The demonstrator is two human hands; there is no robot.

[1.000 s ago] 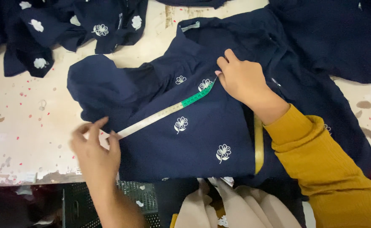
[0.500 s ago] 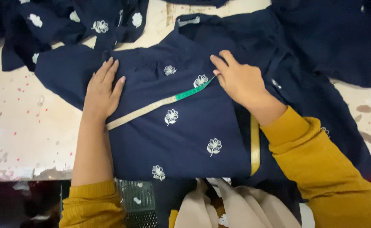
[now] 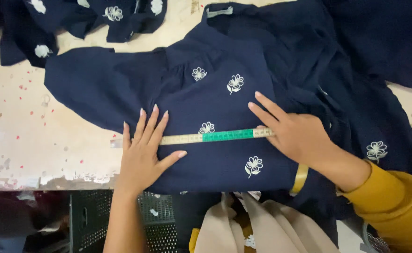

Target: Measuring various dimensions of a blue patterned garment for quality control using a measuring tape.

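While our left hand (image 3: 142, 157) lies flat with fingers spread on one end of the measuring tape (image 3: 215, 137), our right hand (image 3: 292, 136) presses the other end, also open, grasping nothing. Both rest on the navy garment (image 3: 206, 103) on the worn table (image 3: 23, 140). We should keep the tape straight and the cloth smooth

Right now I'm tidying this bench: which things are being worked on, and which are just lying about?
In use:
- left hand, flat on the cloth
- right hand, pinning the tape's end
- yellow and green measuring tape
- navy garment with white embroidered flowers

Lying about:
- more navy flowered fabric pieces
- black perforated crate
- beige cloth
- paint-speckled worn table
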